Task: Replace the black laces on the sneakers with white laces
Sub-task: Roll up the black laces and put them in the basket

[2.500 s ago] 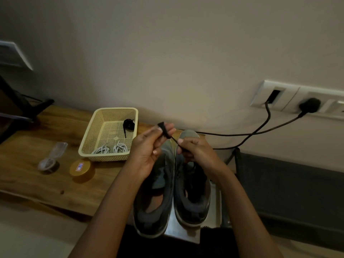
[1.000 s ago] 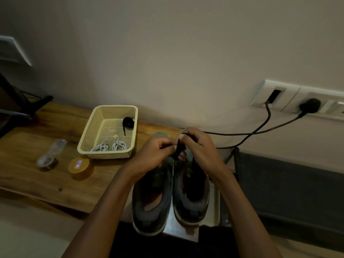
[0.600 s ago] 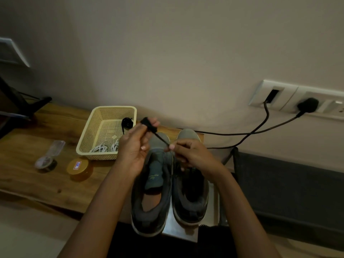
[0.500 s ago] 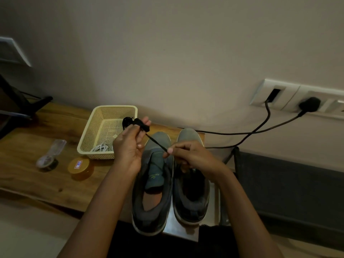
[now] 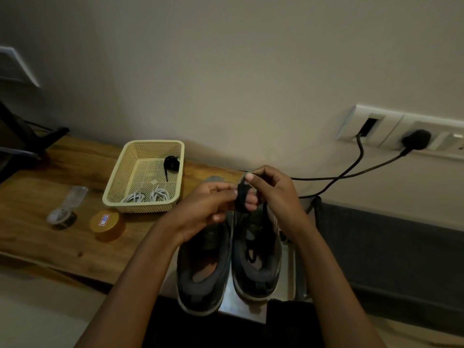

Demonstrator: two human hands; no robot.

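Both grips, left hand [image 5: 203, 209] and right hand [image 5: 273, 192], pinched on the black lace [image 5: 241, 198], above the sneakers [image 5: 258, 275].

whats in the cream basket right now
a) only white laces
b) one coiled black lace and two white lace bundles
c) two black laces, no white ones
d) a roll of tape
b: the basket holds one coiled black lace at its back and two white lace bundles at its front; the other black lace is held between the left hand and right hand, outside it.
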